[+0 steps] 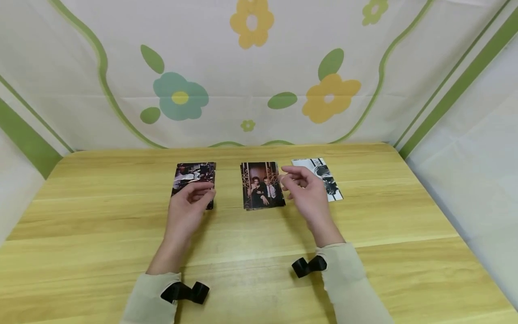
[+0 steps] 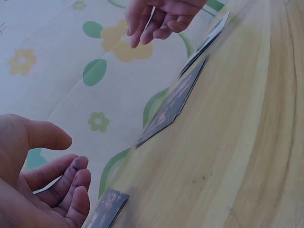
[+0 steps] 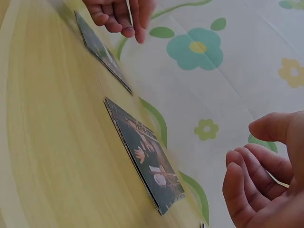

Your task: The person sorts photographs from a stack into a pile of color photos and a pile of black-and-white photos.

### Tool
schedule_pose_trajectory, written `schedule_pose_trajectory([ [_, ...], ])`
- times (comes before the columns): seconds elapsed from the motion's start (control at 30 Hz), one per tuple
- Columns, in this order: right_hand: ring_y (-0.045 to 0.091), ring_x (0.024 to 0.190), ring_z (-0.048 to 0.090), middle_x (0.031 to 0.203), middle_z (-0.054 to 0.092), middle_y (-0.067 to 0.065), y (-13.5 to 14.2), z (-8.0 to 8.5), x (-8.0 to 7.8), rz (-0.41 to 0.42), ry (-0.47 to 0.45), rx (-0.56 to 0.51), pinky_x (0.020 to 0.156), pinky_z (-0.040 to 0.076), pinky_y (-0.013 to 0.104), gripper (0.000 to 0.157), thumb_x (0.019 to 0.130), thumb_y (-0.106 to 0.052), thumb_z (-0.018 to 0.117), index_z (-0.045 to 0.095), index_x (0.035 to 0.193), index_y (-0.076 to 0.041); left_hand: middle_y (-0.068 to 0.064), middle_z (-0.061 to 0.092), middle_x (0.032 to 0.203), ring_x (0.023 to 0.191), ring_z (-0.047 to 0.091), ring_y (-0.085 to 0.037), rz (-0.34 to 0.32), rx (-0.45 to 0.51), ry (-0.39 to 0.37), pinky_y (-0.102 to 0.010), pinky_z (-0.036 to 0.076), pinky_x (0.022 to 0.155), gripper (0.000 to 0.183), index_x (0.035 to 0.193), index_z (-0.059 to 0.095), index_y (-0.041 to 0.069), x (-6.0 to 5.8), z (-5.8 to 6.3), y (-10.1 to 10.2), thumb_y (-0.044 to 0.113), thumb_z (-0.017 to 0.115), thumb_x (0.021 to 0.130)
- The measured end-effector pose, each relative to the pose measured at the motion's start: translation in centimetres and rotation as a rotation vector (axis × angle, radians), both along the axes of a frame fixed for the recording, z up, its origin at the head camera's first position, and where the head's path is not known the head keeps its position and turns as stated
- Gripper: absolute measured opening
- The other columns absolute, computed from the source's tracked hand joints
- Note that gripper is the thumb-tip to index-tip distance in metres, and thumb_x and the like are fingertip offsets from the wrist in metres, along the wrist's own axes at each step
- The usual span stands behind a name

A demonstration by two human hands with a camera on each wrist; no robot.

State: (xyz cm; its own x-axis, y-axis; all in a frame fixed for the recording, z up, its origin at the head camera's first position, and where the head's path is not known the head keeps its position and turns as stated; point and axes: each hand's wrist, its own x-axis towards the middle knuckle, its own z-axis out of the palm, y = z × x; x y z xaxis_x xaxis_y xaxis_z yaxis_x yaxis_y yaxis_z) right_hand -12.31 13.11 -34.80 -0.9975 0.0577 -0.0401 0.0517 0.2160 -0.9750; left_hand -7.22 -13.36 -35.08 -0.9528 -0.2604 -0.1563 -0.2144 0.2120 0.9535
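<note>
Three piles of photo cards lie in a row on the wooden table. My left hand [image 1: 188, 204] hovers above the front of the left pile [image 1: 196, 172], a dark crowded picture, and partly hides it. In the middle is a pile [image 1: 259, 191] topped by a picture of two people before ornate metalwork; its cards are slightly uneven. My right hand [image 1: 310, 195] is raised between that pile and the right-hand black-and-white card [image 1: 332, 186], covering part of the latter. Both hands have loosely bent fingers with nothing between them, as the left wrist and right wrist views also show.
The light wood table [image 1: 243, 288] reaches back to a white cloth [image 1: 226, 54] printed with flowers and green lines. More white cloth [image 1: 477, 135] hangs at the right side. Black bands [image 1: 184, 292] sit on both sleeved wrists.
</note>
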Motion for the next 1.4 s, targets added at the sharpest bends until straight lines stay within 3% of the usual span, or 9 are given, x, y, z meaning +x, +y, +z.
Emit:
schedule_pose_trajectory([
  [0.17,0.028,0.097,0.07,0.11,0.074,0.003,0.4,-0.1,-0.1,-0.016,-0.011,0.002,0.074,0.061,0.03,0.035,0.101,-0.017,0.074,0.071,0.134,-0.008,-0.01,0.073,0.122,0.104,0.062,-0.015,-0.019,-0.025,0.021,-0.017,0.052,0.084,0.028,0.13,0.073,0.008,-0.1,-0.4,0.7,0.021,0.069,0.105],
  [0.33,0.025,0.092,0.069,0.11,0.073,0.003,0.5,-0.7,-0.3,-0.017,-0.033,0.007,0.069,0.058,0.024,0.036,0.1,-0.015,0.075,0.07,0.134,-0.006,-0.015,0.073,0.122,0.109,0.065,-0.023,-0.086,-0.088,0.052,-0.026,0.052,0.094,0.031,0.131,0.072,0.007,-0.2,-1.2,2.1,0.023,0.07,0.105],
  [0.5,0.021,0.084,0.065,0.11,0.072,0.004,0.2,-2.0,-0.4,0.001,-0.065,0.054,0.065,0.055,0.024,0.037,0.097,-0.014,0.078,0.071,0.133,-0.008,-0.015,0.074,0.114,0.103,0.066,-0.024,-0.141,-0.145,0.079,-0.027,0.053,0.089,0.032,0.129,0.073,0.003,0.0,-2.2,3.4,0.019,0.073,0.101],
  [0.73,0.016,0.088,0.061,0.108,0.074,0.006,-0.4,-3.3,-0.4,0.029,-0.05,0.207,0.078,0.053,0.027,0.034,0.094,-0.017,0.08,0.074,0.127,-0.011,-0.016,0.07,0.109,0.098,0.064,-0.025,-0.146,-0.23,0.126,-0.027,0.052,0.084,0.029,0.124,0.073,-0.002,0.4,-3.0,4.2,0.011,0.073,0.098],
  [1.0,0.017,0.087,0.063,0.105,0.075,0.006,-0.9,-3.9,-0.3,0.005,-0.012,0.268,0.081,0.055,0.029,0.032,0.091,-0.019,0.083,0.076,0.121,-0.01,-0.017,0.068,0.11,0.101,0.061,-0.028,-0.154,-0.285,0.149,-0.036,0.047,0.089,0.03,0.123,0.072,-0.002,0.2,-3.4,4.2,0.011,0.076,0.096],
  [1.4,0.019,0.084,0.061,0.106,0.069,0.006,-1.5,-3.8,-0.2,0.017,0.034,0.422,0.076,0.052,0.031,0.047,0.088,-0.031,0.089,0.075,0.128,-0.01,-0.015,0.061,0.109,0.103,0.054,-0.03,-0.129,-0.41,0.154,-0.039,0.044,0.087,0.048,0.136,0.07,-0.001,0.3,-3.6,4.8,0.019,0.079,0.093],
])
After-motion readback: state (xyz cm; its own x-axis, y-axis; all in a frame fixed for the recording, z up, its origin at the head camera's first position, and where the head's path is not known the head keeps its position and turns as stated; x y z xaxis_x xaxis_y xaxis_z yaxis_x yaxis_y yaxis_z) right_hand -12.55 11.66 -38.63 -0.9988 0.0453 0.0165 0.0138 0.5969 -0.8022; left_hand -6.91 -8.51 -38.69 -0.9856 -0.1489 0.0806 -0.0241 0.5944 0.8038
